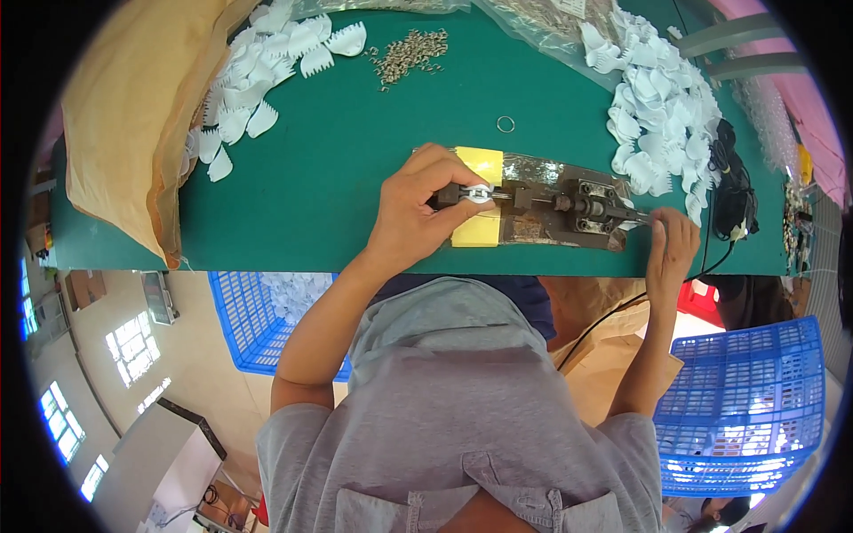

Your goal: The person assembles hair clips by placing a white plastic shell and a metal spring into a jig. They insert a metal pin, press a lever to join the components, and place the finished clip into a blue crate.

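On the green table, a dark metal push-clamp fixture (542, 202) is mounted on a base plate, with a yellow patch (480, 233) at its left end. My left hand (410, 213) pinches a small white plastic piece (478, 193) between thumb and fingers, against the fixture's left end. Thin metal rods run from the clamp to this piece. At the other end, the fingers of my right hand (672, 249) are closed on the clamp's lever (641, 218). A thin metal ring (506, 123) lies beyond the fixture.
Toothed white plastic pieces lie in a left heap (244, 93) and a right heap (657, 111). Between them is a pile of small metal parts (410, 55). A brown paper sack (133, 133) stands left, a black cable (733, 191) right. Blue baskets (235, 324) flank me below the table.
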`<action>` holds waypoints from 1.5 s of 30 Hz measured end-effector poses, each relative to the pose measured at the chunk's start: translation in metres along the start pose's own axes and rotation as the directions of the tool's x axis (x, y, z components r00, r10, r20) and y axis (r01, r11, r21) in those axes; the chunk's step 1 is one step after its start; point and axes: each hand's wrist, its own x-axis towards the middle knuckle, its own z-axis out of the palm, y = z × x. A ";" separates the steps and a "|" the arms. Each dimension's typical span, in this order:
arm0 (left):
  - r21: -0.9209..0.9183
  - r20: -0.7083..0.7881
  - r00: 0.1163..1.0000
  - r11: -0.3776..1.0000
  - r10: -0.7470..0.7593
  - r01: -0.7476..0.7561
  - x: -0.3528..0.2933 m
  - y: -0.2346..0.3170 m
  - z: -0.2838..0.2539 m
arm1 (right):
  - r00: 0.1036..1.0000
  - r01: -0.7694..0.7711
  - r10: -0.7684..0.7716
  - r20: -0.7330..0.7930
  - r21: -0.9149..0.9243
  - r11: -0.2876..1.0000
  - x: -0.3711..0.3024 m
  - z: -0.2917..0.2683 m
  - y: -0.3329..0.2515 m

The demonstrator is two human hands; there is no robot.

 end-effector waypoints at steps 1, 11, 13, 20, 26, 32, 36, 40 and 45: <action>-0.007 -0.010 1.000 1.000 -0.019 0.019 0.000 0.000 0.001 | 0.999 0.018 -0.021 0.035 0.067 0.998 0.006 0.005 0.016; 0.013 0.043 0.998 0.998 -0.054 0.054 0.001 0.000 -0.004 | 0.973 -0.116 0.229 0.018 0.898 0.425 0.065 -0.026 -0.095; 0.022 0.030 0.998 0.998 -0.053 0.053 0.002 0.001 -0.004 | 0.974 -0.054 0.225 0.038 0.996 0.066 0.061 -0.018 -0.060; -0.413 -0.081 0.996 0.911 -0.040 0.003 0.003 0.014 -0.012 | 0.790 -0.074 0.600 0.127 0.991 -0.113 0.001 0.065 0.035; -0.362 -0.137 0.989 0.927 0.049 -0.096 -0.094 0.042 -0.130 | 0.777 -0.066 0.623 0.086 0.996 -0.056 -0.003 0.059 0.038; 0.392 -0.495 0.817 0.763 -0.297 0.515 -0.118 0.047 -0.181 | 0.787 -0.079 0.612 0.078 0.997 -0.026 0.007 0.066 0.035; 0.811 -0.183 0.972 0.581 0.146 0.066 -0.030 -0.007 -0.189 | 0.741 -0.065 0.671 0.028 0.997 0.031 0.005 0.052 0.025; 0.949 0.076 0.977 0.286 0.201 -0.133 0.000 -0.043 -0.220 | 0.738 -0.045 0.675 0.016 0.999 0.025 0.008 0.067 0.017; 0.961 0.137 0.965 0.207 0.224 -0.185 0.018 -0.047 -0.231 | 0.717 -0.024 0.697 0.013 1.000 0.006 0.010 0.057 -0.007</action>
